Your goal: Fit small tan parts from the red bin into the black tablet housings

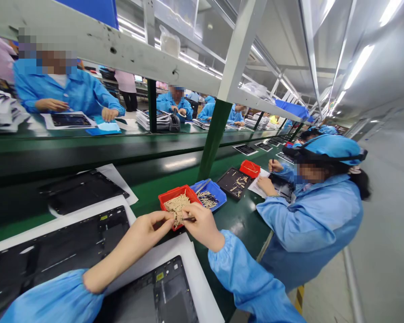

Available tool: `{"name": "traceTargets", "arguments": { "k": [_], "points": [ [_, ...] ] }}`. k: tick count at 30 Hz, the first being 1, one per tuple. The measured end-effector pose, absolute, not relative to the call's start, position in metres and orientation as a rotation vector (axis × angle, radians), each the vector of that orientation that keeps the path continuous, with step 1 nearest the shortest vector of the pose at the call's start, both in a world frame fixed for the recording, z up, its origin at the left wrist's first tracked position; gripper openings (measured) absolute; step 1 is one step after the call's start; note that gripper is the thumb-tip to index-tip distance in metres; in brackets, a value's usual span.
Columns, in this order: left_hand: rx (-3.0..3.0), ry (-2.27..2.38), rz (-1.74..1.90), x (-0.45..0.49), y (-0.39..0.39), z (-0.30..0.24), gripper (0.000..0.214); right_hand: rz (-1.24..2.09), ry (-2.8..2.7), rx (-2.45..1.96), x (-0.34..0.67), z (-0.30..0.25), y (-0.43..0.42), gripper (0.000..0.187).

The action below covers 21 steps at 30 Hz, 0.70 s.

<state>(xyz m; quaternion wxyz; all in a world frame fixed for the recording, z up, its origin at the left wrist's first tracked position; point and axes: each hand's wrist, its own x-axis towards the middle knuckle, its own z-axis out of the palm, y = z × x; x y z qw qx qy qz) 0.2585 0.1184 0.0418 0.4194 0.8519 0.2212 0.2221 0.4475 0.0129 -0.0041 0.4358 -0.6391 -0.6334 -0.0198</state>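
Observation:
My left hand (151,229) is over the front of a red bin (164,196), its thumb and forefinger pinched together. Whatever lies between those fingertips is too small to make out. Facing it, my right hand (204,224) grips dark, thin tweezers (189,219), mostly hidden by the fingers, pointing toward the left fingertips. Many small beige strips (177,204) fill the red bin below both hands. Against the bin's right side stands a blue bin (218,197) with dark and pale small pieces. Under my forearms lie black tablet housings (175,287) on white sheets.
Another black housing (84,190) lies at the left by the dark conveyor (138,154). A green post (215,137) rises behind the bins. A black tray (234,181) and second red bin (250,168) stand near a co-worker (309,211) on my right. Other workers sit opposite.

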Motion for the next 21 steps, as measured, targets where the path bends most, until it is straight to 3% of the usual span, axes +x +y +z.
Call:
{"name": "traceTargets", "arguments": {
  "k": [6,11,14,17,21],
  "points": [
    [2.21,0.478,0.54,0.205,0.104,0.06,0.038,0.017,-1.407,-1.774,0.481,-0.002,0.02,0.007],
    [2.627,0.383,0.795,0.137,0.097,0.019,0.022,0.005,-1.318,-1.733,0.486,0.003,0.018,0.032],
    [2.979,0.211,0.989,0.1,0.091,-0.011,0.045,0.045,-1.215,-1.617,0.472,0.013,0.012,0.043],
    [3.161,0.205,1.078,0.077,0.075,-0.02,0.064,0.436,-1.09,-1.461,0.446,0.027,0.005,0.05],
    [3.238,0.237,1.086,0.065,0.054,-0.009,0.065,1.165,-1.095,-1.243,0.397,0.042,-0.001,0.054]
  ]
}}
